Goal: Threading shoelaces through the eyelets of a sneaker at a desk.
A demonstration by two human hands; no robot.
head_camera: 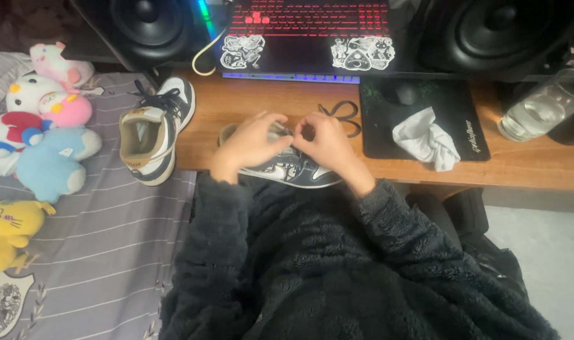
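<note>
Your left hand [252, 143] and right hand [323, 141] met over the dark and white sneaker [293, 169], which lay at the near edge of the tabletop [249, 104], just in front of your dark fleece sleeves [218, 252]. Each grip was pinched shut at the sneaker's top, apparently on its lacing, though the fingers hid what exactly they held. The sneaker's long axis ran left to right along the edge, toe pointing to your right, under the right grip. Just beyond the right grip a loose black lace [343, 114] curled on the wood. Right of it a crumpled white cloth [427, 141] sat on a black mouse mat [419, 113]. Left of your left grip, the second sneaker [155, 132] overhung the tabletop's end, pointing away from you. Farther off stood a laptop [309, 38] with red-lit keys.
</note>
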